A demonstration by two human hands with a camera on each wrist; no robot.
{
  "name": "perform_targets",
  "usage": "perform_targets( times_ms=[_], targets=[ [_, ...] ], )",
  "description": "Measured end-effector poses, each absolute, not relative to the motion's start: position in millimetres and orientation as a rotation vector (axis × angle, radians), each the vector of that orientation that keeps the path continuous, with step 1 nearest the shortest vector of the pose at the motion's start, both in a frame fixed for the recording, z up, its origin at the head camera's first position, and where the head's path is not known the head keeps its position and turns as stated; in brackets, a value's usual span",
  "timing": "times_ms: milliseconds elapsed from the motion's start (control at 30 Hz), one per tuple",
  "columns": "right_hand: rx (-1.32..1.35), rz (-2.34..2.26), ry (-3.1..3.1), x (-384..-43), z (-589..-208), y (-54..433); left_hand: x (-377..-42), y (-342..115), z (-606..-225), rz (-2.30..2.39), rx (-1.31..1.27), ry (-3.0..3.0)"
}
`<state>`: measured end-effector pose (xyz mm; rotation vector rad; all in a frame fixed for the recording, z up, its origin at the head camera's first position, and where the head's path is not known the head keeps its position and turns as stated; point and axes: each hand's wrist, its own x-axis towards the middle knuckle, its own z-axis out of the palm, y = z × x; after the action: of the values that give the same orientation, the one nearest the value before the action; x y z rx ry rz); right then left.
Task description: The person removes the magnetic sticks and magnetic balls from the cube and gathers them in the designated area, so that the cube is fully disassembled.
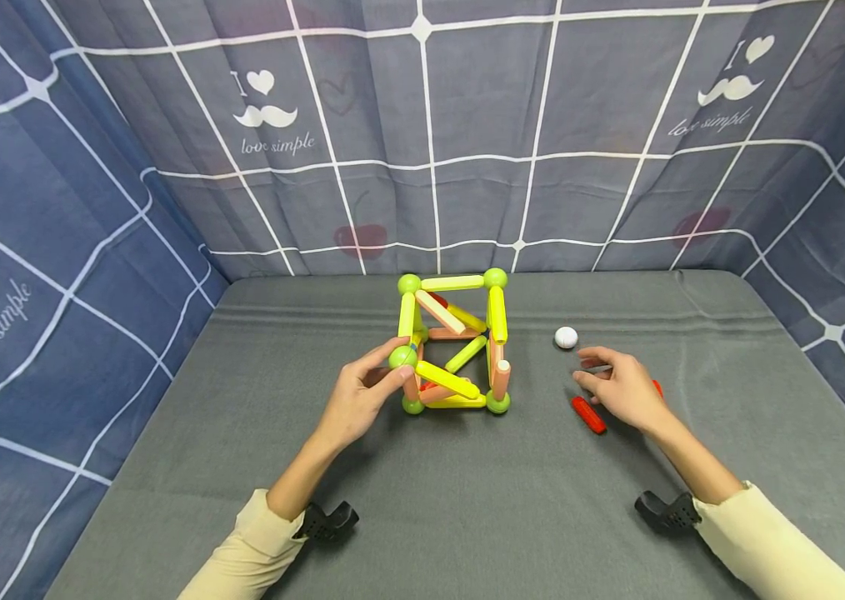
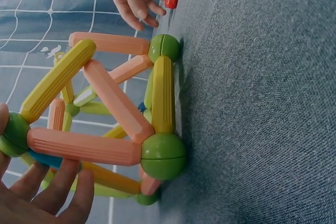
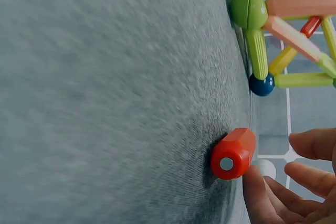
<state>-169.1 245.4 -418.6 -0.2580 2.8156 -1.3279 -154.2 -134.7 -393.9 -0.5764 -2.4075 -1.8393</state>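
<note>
A cube-like frame of magnetic rods [image 1: 455, 283] in yellow, green and salmon, joined by green balls, stands on the grey cloth. My left hand [image 1: 355, 398] pinches the green ball [image 1: 403, 357] at its upper near-left corner between thumb and fingers. From that ball a yellow rod [image 1: 447, 380] slants rightward, its far end unjoined. In the left wrist view, fingers also lie beside a salmon rod [image 2: 84, 146]. My right hand [image 1: 627, 390] hovers with loosely bent fingers and holds nothing. Right by its fingertips lies a red rod [image 3: 233, 153] with a silver magnet end.
A white ball [image 1: 566, 337] lies beyond the right hand's fingertips. Another red piece [image 1: 657, 387] is partly hidden behind that hand. A blue ball [image 3: 261, 84] sits low in the frame. A gridded cloth [image 1: 482, 100] hangs behind and at both sides.
</note>
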Motion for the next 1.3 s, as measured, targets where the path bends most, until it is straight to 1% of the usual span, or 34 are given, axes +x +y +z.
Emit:
perform_targets(
  times_ms=[300,733,967,1300],
  targets=[
    [-0.298,-1.32,2.756,-151.7,-419.9,247.5,-153.9,-134.4,-394.8,-1.864,-0.561,-2.4],
    [-0.461,-1.148,2.789,-149.7,-427.3,246.3,-153.5,-134.0,-395.0,-1.852,-0.562,-2.407],
    [-0.411,-1.237,2.745,-156.3,-430.8,245.1,-153.8,-135.4,-395.4,-1.846,-0.574,-2.389],
    [-0.303,-1.183,2.878,-182.3,-430.9,239.6,-155.4,-134.9,-400.0,-1.816,-0.602,-2.365]
  ],
)
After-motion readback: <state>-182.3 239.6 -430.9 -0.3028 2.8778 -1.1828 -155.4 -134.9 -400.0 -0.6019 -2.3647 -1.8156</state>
